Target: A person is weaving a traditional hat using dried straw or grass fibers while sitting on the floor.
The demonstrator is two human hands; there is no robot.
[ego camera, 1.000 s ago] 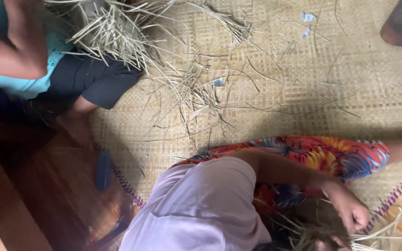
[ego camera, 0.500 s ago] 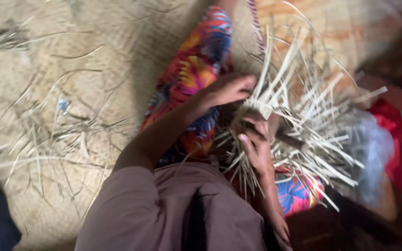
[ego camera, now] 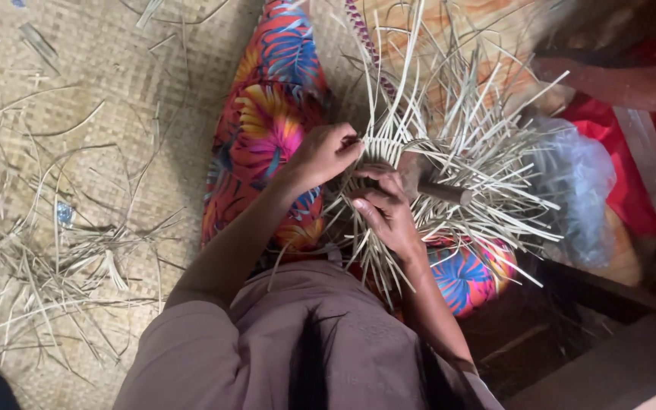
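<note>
While the half-woven straw piece [ego camera: 449, 163] rests on the person's lap over the patterned skirt [ego camera: 267, 121], its loose strips fan out all round, the longest pointing toward the mat's [ego camera: 100, 99] far edge. Compared with half a second ago, it sits more centrally and closer in view. Left hand [ego camera: 326, 154] is closed, pinching strips at the woven edge; right hand [ego camera: 389, 212] curls half-closed, fingertips pressing strips beside it.

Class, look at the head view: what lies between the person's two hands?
Pale woven strips of the half-made piece lie between the left hand and right hand; both hands grip them, in the head view.
</note>
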